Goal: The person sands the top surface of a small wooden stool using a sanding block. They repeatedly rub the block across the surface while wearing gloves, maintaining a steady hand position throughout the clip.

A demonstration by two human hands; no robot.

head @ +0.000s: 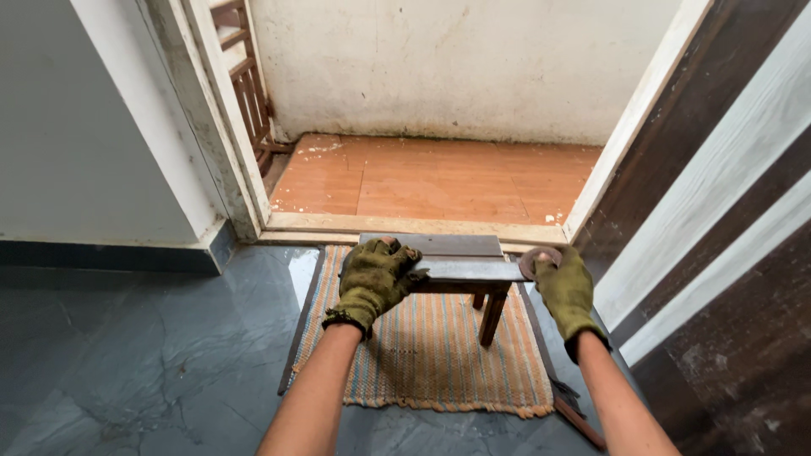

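Striped woven mat (431, 359) beneath the hands, orange tiled floor (439, 177) beyond them, wooden railing (245, 80) far upper left.

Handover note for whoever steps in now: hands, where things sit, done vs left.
Left hand: gloved, gripping the left end of the flat metal piece lying across the small wooden stool.
Right hand: gloved, pressed on a round disc-like part at the piece's right end; what it is cannot be told.
The stool stands on the striped mat at the doorway threshold, tiled balcony floor beyond.
Done: piece laid on the stool, both hands on it.
Left: no visible cut or mark on the piece.
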